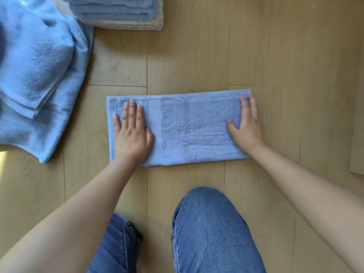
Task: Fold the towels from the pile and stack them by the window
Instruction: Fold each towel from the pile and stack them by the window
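Observation:
A blue towel (193, 127) lies on the wooden floor in front of me, folded into a long flat rectangle. My left hand (132, 133) rests flat on its left end, fingers spread. My right hand (246, 125) presses flat on its right end, fingers reaching the far right corner. Neither hand grips anything. A loose pile of light blue towels (37, 75) sits at the left. A stack of folded towels (118, 12), blue ones on top of a beige one, stands at the top, partly cut off by the frame.
My knees in blue jeans (208, 231) are on the floor just below the towel. Bare wooden floor (285, 56) stretches to the right. A flat brown sheet (357, 134) shows at the right edge.

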`<move>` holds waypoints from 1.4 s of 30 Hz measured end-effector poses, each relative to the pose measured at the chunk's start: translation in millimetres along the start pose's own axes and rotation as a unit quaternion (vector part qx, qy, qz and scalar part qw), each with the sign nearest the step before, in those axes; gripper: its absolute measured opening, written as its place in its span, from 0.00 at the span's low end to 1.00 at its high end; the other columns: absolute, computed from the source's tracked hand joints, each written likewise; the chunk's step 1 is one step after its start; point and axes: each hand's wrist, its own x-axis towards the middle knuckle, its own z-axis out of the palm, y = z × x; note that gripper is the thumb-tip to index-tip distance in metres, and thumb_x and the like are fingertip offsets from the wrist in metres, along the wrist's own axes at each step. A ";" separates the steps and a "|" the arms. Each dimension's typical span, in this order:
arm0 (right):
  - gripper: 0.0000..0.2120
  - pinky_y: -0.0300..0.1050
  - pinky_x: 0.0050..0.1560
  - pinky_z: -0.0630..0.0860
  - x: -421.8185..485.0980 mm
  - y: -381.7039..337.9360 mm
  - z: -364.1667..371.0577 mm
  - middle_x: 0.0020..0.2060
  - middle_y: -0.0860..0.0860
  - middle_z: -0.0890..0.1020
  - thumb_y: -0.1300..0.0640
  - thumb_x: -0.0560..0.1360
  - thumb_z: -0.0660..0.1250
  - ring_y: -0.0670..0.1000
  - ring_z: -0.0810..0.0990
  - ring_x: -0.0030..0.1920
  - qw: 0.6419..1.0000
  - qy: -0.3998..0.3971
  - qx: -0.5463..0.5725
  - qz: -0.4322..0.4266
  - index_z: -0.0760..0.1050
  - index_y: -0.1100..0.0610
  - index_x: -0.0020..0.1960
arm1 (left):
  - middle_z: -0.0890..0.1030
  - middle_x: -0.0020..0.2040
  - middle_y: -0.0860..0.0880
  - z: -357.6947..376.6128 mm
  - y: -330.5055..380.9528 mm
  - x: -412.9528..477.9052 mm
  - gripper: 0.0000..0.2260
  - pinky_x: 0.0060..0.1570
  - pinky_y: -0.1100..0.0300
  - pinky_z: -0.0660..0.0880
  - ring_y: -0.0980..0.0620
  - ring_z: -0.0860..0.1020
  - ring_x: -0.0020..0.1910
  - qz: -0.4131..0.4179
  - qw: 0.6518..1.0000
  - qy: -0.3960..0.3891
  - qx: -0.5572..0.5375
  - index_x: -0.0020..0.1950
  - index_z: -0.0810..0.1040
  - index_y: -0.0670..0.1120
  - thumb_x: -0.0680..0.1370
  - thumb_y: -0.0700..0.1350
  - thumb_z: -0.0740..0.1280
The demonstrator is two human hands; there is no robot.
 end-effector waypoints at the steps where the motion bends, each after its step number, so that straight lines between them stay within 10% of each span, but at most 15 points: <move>1: 0.32 0.42 0.71 0.52 3.8 -2.8 -4.6 0.74 0.58 0.55 0.57 0.74 0.64 0.55 0.56 0.73 0.997 0.026 0.063 0.031 0.56 0.61 0.73 | 0.45 0.77 0.42 -2.6 12.0 -1.2 0.30 0.70 0.50 0.32 0.47 0.43 0.76 0.022 0.999 -0.023 0.005 0.76 0.46 0.40 0.76 0.49 0.47; 4: 0.25 0.43 0.59 0.69 27.5 -4.7 -26.5 0.59 0.54 0.72 0.66 0.73 0.64 0.51 0.72 0.58 0.959 0.022 0.231 0.161 0.64 0.61 0.69 | 0.43 0.77 0.45 -9.3 66.5 -3.6 0.27 0.69 0.54 0.32 0.48 0.42 0.76 0.185 0.980 -0.077 0.012 0.76 0.44 0.44 0.79 0.39 0.50; 8: 0.06 0.38 0.39 0.70 48.4 -2.2 -48.2 0.38 0.49 0.77 0.68 0.73 0.63 0.50 0.75 0.42 0.903 -0.093 0.341 0.245 0.75 0.59 0.45 | 0.70 0.70 0.47 -13.8 156.9 -11.6 0.24 0.66 0.52 0.65 0.49 0.66 0.70 0.448 0.891 -0.007 0.076 0.66 0.73 0.47 0.74 0.38 0.49; 10: 0.10 0.39 0.39 0.70 50.3 0.5 -49.9 0.35 0.49 0.77 0.67 0.73 0.64 0.48 0.74 0.38 0.895 -0.130 0.348 0.247 0.73 0.55 0.37 | 0.63 0.73 0.46 -8.3 191.9 -17.6 0.21 0.71 0.48 0.56 0.47 0.56 0.75 0.519 0.837 -0.067 0.161 0.70 0.66 0.44 0.77 0.36 0.51; 16: 0.11 0.33 0.33 0.71 47.4 5.6 -48.2 0.31 0.48 0.78 0.68 0.73 0.64 0.45 0.74 0.34 0.884 -0.138 0.375 0.241 0.72 0.56 0.36 | 0.70 0.66 0.45 -12.4 221.0 -22.5 0.17 0.72 0.44 0.48 0.43 0.60 0.69 0.471 0.828 -0.106 0.285 0.69 0.67 0.41 0.79 0.38 0.54; 20: 0.10 0.35 0.38 0.69 42.7 4.1 -48.1 0.36 0.50 0.77 0.68 0.73 0.64 0.49 0.75 0.42 0.902 -0.140 0.343 0.222 0.76 0.63 0.53 | 0.71 0.64 0.47 -25.3 220.3 -31.2 0.16 0.69 0.53 0.55 0.45 0.62 0.66 0.477 0.819 -0.103 0.302 0.67 0.70 0.42 0.80 0.39 0.53; 23: 0.07 0.33 0.33 0.70 39.4 0.9 -58.9 0.37 0.53 0.76 0.66 0.73 0.65 0.51 0.74 0.40 0.913 -0.152 0.309 0.219 0.75 0.61 0.50 | 0.71 0.61 0.46 -35.7 222.3 -39.3 0.16 0.52 0.57 0.66 0.46 0.70 0.61 0.463 0.837 -0.118 0.269 0.65 0.72 0.44 0.79 0.37 0.56; 28: 0.12 0.40 0.29 0.64 28.1 -6.7 -84.1 0.29 0.52 0.69 0.66 0.70 0.65 0.49 0.66 0.29 0.928 -0.072 0.279 0.238 0.66 0.56 0.31 | 0.73 0.58 0.46 -65.2 224.9 -53.5 0.17 0.26 0.61 0.53 0.49 0.78 0.48 0.450 0.854 -0.138 0.222 0.62 0.72 0.42 0.75 0.32 0.59; 33: 0.11 0.40 0.29 0.58 10.7 -35.1 -105.1 0.27 0.50 0.65 0.63 0.67 0.64 0.49 0.62 0.28 0.943 0.001 0.269 0.197 0.64 0.55 0.31 | 0.75 0.52 0.47 -96.4 206.7 -72.2 0.19 0.23 0.61 0.53 0.48 0.79 0.38 0.458 0.870 -0.077 0.166 0.60 0.72 0.42 0.70 0.33 0.65; 36: 0.04 0.41 0.30 0.62 -1.9 -77.1 -103.9 0.29 0.50 0.68 0.59 0.64 0.64 0.49 0.66 0.31 0.955 0.017 0.268 0.129 0.70 0.56 0.38 | 0.74 0.30 0.51 -105.2 162.9 -81.1 0.17 0.22 0.66 0.47 0.54 0.70 0.16 0.444 0.885 0.031 0.137 0.34 0.78 0.48 0.49 0.40 0.76; 42: 0.12 0.46 0.43 0.71 -18.3 -161.4 -47.1 0.41 0.52 0.75 0.60 0.70 0.66 0.52 0.73 0.42 0.972 -0.026 0.234 0.023 0.70 0.54 0.52 | 0.73 0.29 0.49 -89.6 53.6 -90.4 0.17 0.23 0.67 0.53 0.52 0.67 0.14 0.380 0.908 0.117 0.132 0.33 0.72 0.45 0.47 0.36 0.68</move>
